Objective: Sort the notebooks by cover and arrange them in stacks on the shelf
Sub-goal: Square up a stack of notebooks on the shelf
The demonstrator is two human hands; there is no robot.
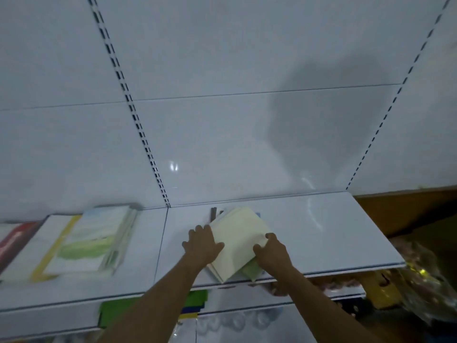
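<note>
The person faces a white shelf (309, 231) mounted on a white slotted back panel (222, 120). Both bare forearms reach up from 6 o'clock to a small stack of notebooks (238, 240) lying flat on the right-hand shelf section, near its front edge.

Stack condition: the top notebook shows a pale cream cover. The stack is rotated, with one corner pointing toward 12 o'clock and another overhanging toward the front edge at 6 o'clock. A green cover (249, 271) protrudes from beneath at the stack's 5 o'clock corner. A thin strip of blue shows at the 1 o'clock edge, and a dark brown edge at 11 o'clock. The lower notebooks are not squared with the top one.

Left hand (202, 245): placed at the stack's 9 o'clock side, fingers spread wide, fingertips resting on the left edge of the cream cover. It presses flat and does not close around anything.

Right hand (272, 252): placed at the stack's 3 o'clock side, fingers curled over the right edge of the cream cover, thumb toward 9 o'clock. Whether it pinches the cover or only rests on it cannot be told.

On the left shelf section, at 9 o'clock from the hands and well apart, lies a second stack (94, 241) with a green-and-white landscape cover on top. It sits partly over a white book with a yellow stripe (53, 243). A red-covered item (14, 238) lies at the far left edge. This area is blurred.

Below the shelf, green and blue items (190, 303) are visible.
</note>
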